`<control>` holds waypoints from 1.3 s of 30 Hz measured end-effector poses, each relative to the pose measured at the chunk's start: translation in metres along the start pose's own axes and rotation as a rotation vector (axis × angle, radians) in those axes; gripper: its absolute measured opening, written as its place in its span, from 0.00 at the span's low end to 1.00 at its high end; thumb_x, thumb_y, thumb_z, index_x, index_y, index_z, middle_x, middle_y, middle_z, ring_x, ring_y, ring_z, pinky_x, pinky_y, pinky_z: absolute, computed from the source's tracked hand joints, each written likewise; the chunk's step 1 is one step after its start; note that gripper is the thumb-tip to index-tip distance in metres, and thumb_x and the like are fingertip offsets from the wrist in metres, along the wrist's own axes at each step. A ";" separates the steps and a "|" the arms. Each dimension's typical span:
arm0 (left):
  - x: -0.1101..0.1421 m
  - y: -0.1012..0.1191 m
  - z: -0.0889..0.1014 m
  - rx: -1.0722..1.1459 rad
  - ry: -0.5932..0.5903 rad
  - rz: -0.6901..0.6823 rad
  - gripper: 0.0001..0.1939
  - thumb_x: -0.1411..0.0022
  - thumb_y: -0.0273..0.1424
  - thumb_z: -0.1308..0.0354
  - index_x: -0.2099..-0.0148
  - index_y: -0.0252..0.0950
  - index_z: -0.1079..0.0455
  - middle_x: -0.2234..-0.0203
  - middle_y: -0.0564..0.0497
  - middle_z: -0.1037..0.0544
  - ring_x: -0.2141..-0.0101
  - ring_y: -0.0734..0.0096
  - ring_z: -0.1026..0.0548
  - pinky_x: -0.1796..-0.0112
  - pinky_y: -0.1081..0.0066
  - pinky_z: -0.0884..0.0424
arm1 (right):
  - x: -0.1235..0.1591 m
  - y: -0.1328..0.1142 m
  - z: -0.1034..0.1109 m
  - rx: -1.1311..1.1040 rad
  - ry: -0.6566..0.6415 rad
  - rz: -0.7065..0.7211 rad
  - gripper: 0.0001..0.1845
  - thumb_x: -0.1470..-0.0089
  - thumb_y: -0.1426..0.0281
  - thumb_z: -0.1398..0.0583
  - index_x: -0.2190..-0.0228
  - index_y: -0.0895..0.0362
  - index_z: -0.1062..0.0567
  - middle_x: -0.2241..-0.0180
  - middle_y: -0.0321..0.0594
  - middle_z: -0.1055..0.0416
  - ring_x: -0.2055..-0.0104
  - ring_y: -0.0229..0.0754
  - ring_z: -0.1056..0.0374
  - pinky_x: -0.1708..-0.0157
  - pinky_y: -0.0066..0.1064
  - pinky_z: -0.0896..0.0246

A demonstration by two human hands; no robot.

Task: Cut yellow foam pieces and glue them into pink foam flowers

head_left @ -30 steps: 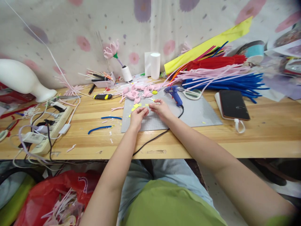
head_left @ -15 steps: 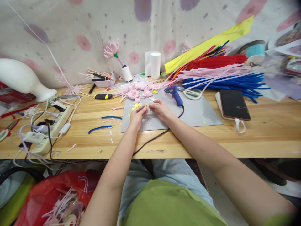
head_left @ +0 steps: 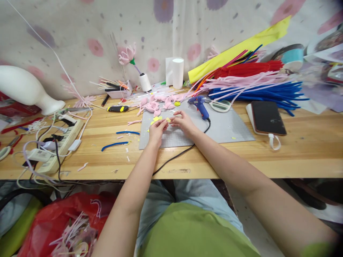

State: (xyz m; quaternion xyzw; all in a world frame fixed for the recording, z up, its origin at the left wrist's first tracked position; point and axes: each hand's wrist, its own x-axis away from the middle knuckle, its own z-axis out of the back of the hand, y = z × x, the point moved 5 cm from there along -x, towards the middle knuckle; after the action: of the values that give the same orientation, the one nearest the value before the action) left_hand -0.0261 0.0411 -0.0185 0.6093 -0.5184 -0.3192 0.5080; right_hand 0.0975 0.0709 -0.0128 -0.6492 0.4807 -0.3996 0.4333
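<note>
My left hand (head_left: 157, 131) pinches a small yellow piece (head_left: 168, 120), like a scrap of paper or felt, between thumb and fingers. From the other side my right hand (head_left: 184, 124) meets it with its fingertips, its fingers bent and pressed to the piece's edge. Both hands are just above the grey cutting mat (head_left: 222, 130). More yellow scraps (head_left: 156, 120) lie beside my left fingers. Behind my hands are pink fuzzy petal shapes (head_left: 152, 106) made of pipe cleaner. A blue glue gun (head_left: 199, 106) rests on the mat to the right of my right hand.
Scissors (head_left: 220, 106) and bundles of blue pipe cleaners (head_left: 257, 93) lie behind the glue gun. A black device (head_left: 268, 117) sits at right. A utility knife (head_left: 117, 109), blue stems (head_left: 114, 145) and a power strip (head_left: 63, 146) are at left. The glue gun's cord (head_left: 174, 157) runs towards me.
My hands stay almost in place, with small finger movements around the yellow piece, which now shows more clearly at my left fingertips. The view has shifted very slightly.
</note>
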 end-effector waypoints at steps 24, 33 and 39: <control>0.006 0.002 -0.005 -0.186 -0.032 -0.080 0.05 0.57 0.30 0.37 0.76 0.34 0.29 0.83 0.54 0.28 0.78 0.77 0.31 0.71 0.73 0.34 | -0.001 -0.003 0.007 0.143 -0.009 0.166 0.18 0.62 0.67 0.35 0.71 0.54 0.38 0.84 0.24 0.33 0.80 0.31 0.36 0.74 0.26 0.39; 0.006 0.002 -0.005 -0.205 -0.036 -0.085 0.05 0.54 0.30 0.38 0.76 0.33 0.29 0.83 0.54 0.29 0.79 0.78 0.33 0.71 0.73 0.36 | 0.001 -0.004 0.005 0.165 -0.040 0.194 0.20 0.65 0.69 0.35 0.70 0.54 0.38 0.80 0.26 0.31 0.77 0.32 0.35 0.73 0.27 0.39; 0.007 0.003 -0.005 -0.214 -0.044 -0.088 0.05 0.54 0.30 0.38 0.75 0.33 0.29 0.83 0.54 0.29 0.78 0.78 0.32 0.71 0.74 0.36 | -0.007 0.004 0.007 0.179 -0.007 0.180 0.22 0.66 0.66 0.33 0.72 0.54 0.40 0.82 0.25 0.34 0.79 0.31 0.36 0.76 0.26 0.40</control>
State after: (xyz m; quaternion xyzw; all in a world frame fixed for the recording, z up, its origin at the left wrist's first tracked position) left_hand -0.0202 0.0359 -0.0128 0.5667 -0.4650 -0.4080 0.5442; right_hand 0.1020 0.0781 -0.0192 -0.5637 0.4980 -0.3983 0.5250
